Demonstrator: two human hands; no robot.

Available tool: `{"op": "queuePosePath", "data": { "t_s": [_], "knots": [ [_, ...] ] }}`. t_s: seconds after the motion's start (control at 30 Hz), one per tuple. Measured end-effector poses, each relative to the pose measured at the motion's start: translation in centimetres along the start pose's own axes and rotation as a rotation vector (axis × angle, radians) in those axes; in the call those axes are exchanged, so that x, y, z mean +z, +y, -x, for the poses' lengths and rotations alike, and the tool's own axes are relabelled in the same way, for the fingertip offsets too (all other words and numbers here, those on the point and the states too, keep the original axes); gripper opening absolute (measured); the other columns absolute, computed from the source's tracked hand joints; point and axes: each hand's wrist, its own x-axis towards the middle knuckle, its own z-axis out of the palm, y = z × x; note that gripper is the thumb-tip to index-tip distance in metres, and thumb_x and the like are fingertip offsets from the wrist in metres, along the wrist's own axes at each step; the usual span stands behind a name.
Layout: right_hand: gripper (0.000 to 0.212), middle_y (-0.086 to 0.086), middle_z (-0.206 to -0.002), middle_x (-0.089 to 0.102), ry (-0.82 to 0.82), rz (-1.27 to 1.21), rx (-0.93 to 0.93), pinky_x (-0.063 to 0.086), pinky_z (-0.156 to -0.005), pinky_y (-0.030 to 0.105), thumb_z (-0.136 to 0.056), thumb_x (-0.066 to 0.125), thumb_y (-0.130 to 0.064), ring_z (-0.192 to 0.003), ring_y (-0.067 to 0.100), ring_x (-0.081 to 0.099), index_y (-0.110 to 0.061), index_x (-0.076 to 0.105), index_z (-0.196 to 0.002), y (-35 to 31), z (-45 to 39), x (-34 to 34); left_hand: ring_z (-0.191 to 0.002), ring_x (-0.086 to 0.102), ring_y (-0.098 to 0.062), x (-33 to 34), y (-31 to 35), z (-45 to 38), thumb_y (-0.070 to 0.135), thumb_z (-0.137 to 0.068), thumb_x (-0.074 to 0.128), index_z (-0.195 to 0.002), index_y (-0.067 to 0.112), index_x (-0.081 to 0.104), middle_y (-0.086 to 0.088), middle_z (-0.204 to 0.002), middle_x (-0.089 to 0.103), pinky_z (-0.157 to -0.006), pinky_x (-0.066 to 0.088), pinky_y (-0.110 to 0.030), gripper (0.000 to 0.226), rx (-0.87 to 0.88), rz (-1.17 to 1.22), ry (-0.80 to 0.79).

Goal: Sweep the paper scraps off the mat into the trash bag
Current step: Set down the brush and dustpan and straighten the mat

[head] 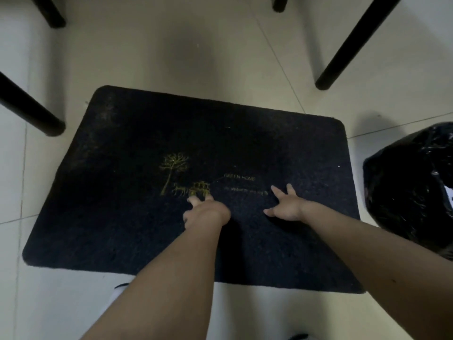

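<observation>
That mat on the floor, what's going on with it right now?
A person leans over a dark mat on the tiled floor, both bare hands spread on it: the left hand by the gold tree print, the right hand beside it. Neither holds anything. A black trash bag sits off the mat's right edge. Only a tiny white speck shows.

both bare forearms reach forward and down; the left hand (206,212) and the right hand (285,207) are empty, palms down, fingers spread.

"GREEN HOME" — on mat (137,148)
</observation>
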Motion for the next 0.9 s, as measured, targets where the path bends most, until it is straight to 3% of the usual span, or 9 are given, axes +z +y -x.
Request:
{"op": "queuePosePath", "data": {
  "t_s": [0.2,0.33,0.47,0.63,0.7,0.9],
  "knots": [
    [0.087,-0.001,-0.157,-0.024,0.063,0.045,-0.020,0.016,-0.119,0.046,-0.088,0.056,-0.053,-0.147,0.033,0.004,-0.040,-0.003,-0.150,-2.8,-0.6,-1.7,-0.137,0.030,-0.038,-4.1,-3.2,-2.2,0.024,-0.096,0.039,-0.152,0.026,0.015,-0.006,-0.158,-0.007,-0.110,0.037,-0.044,0.060,0.140,0.132,0.103],
    [0.089,0.001,-0.158,-0.022,0.114,0.123,-0.007,0.017,-0.118,0.047,-0.086,0.055,-0.058,-0.146,0.034,0.008,-0.041,-0.006,-0.149,-3.7,-0.9,-1.6,-0.127,0.042,-0.035,-5.1,-5.5,-3.3,0.023,-0.095,0.044,-0.145,0.019,0.030,-0.011,-0.152,0.017,-0.101,0.044,-0.043,0.052,0.230,0.110,0.265],
    [0.091,0.006,-0.158,-0.017,0.234,0.133,0.056,0.026,-0.114,0.050,-0.084,0.053,-0.063,-0.142,0.047,0.008,-0.041,-0.007,-0.149,-4.7,-0.5,0.0,-0.128,0.037,-0.035,-6.6,-9.4,-4.6,0.030,-0.090,0.056,-0.138,0.012,0.036,-0.015,-0.143,0.030,-0.100,0.039,-0.045,0.055,0.004,0.062,0.500],
    [0.106,0.010,-0.157,-0.015,0.308,-0.022,0.066,0.028,-0.108,0.058,-0.073,0.063,-0.068,-0.140,0.052,0.000,-0.042,-0.008,-0.148,-9.3,0.4,4.8,-0.139,0.024,-0.037,-7.7,-13.9,-6.4,0.052,-0.074,0.072,-0.148,0.006,0.020,-0.016,-0.153,0.020,-0.110,0.030,-0.051,0.102,-0.265,0.203,0.494],
    [0.106,0.010,-0.157,-0.018,0.322,-0.054,0.064,0.025,-0.107,0.062,-0.074,0.065,-0.065,-0.140,0.051,-0.005,-0.044,-0.008,-0.147,-10.4,0.5,5.8,-0.138,0.027,-0.036,-7.7,-15.2,-6.8,0.058,-0.066,0.075,-0.148,0.004,0.021,-0.015,-0.151,0.023,-0.110,0.030,-0.050,0.112,-0.312,0.273,0.463],
    [0.102,0.004,-0.157,-0.021,0.353,-0.117,0.039,0.024,-0.109,0.064,-0.076,0.068,-0.057,-0.140,0.051,-0.012,-0.048,-0.005,-0.146,-10.5,-0.1,6.3,-0.133,0.033,-0.032,-7.9,-15.7,-7.0,0.056,-0.061,0.080,-0.141,0.003,0.030,-0.014,-0.142,0.033,-0.107,0.035,-0.044,0.109,-0.284,0.298,0.526]
  ]
}}
